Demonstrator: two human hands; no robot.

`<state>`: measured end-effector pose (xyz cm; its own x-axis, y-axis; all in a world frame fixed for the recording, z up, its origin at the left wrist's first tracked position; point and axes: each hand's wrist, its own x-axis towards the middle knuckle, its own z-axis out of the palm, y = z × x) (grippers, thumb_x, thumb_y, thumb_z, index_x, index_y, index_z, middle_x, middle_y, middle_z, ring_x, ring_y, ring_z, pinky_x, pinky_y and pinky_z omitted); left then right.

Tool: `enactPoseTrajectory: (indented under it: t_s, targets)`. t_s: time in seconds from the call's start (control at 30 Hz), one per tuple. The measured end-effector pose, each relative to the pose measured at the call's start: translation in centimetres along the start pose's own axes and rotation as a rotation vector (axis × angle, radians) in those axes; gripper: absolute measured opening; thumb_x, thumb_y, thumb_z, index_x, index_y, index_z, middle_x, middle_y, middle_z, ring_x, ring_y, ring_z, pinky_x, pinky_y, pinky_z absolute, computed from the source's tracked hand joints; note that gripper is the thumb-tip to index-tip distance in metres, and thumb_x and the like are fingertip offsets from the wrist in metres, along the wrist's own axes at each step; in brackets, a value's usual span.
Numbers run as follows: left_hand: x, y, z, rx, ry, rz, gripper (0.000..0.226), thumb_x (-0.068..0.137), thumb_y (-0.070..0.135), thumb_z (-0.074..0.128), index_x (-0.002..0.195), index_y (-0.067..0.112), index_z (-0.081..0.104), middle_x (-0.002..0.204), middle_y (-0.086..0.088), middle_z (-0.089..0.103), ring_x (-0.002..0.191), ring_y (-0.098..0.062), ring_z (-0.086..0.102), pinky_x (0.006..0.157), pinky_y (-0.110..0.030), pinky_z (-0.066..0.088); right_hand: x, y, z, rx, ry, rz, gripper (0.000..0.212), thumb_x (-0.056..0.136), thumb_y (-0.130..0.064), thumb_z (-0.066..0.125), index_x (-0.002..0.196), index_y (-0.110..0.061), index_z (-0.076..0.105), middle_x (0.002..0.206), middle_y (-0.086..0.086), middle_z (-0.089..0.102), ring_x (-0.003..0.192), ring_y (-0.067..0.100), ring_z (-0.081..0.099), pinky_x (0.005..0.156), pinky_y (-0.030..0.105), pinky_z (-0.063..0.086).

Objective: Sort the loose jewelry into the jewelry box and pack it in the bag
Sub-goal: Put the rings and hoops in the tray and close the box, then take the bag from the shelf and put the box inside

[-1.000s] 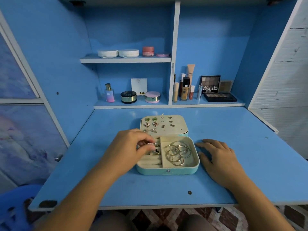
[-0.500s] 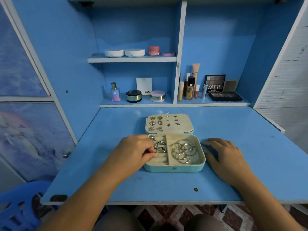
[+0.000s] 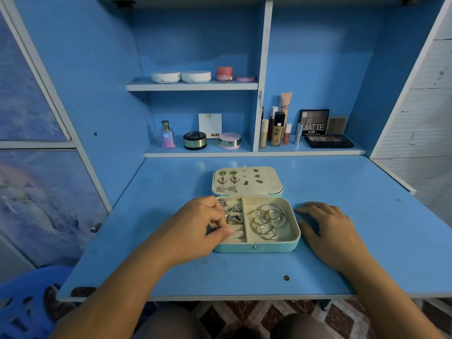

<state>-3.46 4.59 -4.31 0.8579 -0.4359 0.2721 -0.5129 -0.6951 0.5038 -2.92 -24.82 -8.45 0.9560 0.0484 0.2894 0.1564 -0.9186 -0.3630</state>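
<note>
L hand [image 3: 200, 228] curled over jewelry box [image 3: 256, 247] ring rolls [image 3: 236, 234]; can't tell if pinching anything. R hand [image 3: 327, 226] flat on desk [image 3: 367, 192], fingers apart, box just to its left.

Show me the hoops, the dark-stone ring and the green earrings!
hoops [image 3: 267, 214]: head view, where they overlap.
dark-stone ring [image 3: 236, 218]: head view, its stone.
green earrings [image 3: 222, 172]: head view, left earring.
</note>
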Motion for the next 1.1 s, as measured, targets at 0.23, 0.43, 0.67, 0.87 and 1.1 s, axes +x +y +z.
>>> enactPoseTrajectory:
  t_s: [0.23,0.43,0.67,0.87,1.1]
  targets:
    - [3.7,-2.0,1.3,-0.291,0.371,-0.591,0.022,0.096,0.029,0.058,0.113,0.018,0.064,0.100,0.009,0.062,0.087,-0.004,0.057,0.078,-0.016,0.042,2.1,-1.0,-1.2,0.454,-0.161,0.177,0.035,0.098,-0.038,0.041,0.126,-0.026,0.058,0.109,-0.009,0.063,0.102,0.009,0.049,0.082,0.021,0.038]
    - [6.0,-3.8,1.3,-0.523,0.272,-0.704,0.022,0.088,0.035,0.071,0.100,0.018,0.076,0.091,0.002,0.075,0.090,-0.015,0.070,0.090,-0.032,0.054,5.7,-3.9,-1.6,0.576,-0.230,0.316,0.032,0.099,-0.036,0.043,0.117,-0.021,0.065,0.118,-0.002,0.065,0.103,0.014,0.057,0.086,0.026,0.039]
    - [5.7,-3.8,1.4,-0.769,0.353,-0.629,0.038,0.087,0.015,0.072,0.124,0.015,0.063,0.104,-0.001,0.072,0.092,-0.009,0.068,0.081,-0.019,0.054,6.9,-4.2,-0.9,0.929,-0.236,0.405,0.017,0.093,-0.014,0.058,0.104,-0.019,0.070,0.093,0.008,0.074,0.092,0.030,0.069,0.088,0.043,0.055]
    - [5.2,-3.2,0.7,-0.843,0.331,-0.441,0.034,0.091,0.001,0.063,0.110,0.029,0.065,0.102,0.008,0.072,0.095,-0.012,0.064,0.080,-0.025,0.057,6.2,-3.7,-0.8,1.165,-0.194,0.277,0.033,0.090,-0.001,0.059,0.116,-0.022,0.059,0.104,0.007,0.070,0.097,0.022,0.067,0.088,0.038,0.053]
    - [1.9,-3.6,0.0,-0.541,0.323,-0.140,0.048,0.083,-0.010,0.067,0.102,0.034,0.070,0.105,0.011,0.069,0.099,-0.003,0.068,0.089,-0.019,0.052,3.0,-2.5,-1.7,0.918,-0.074,0.063,0.031,0.087,0.002,0.062,0.102,-0.025,0.065,0.103,0.002,0.069,0.097,0.027,0.063,0.085,0.029,0.055]
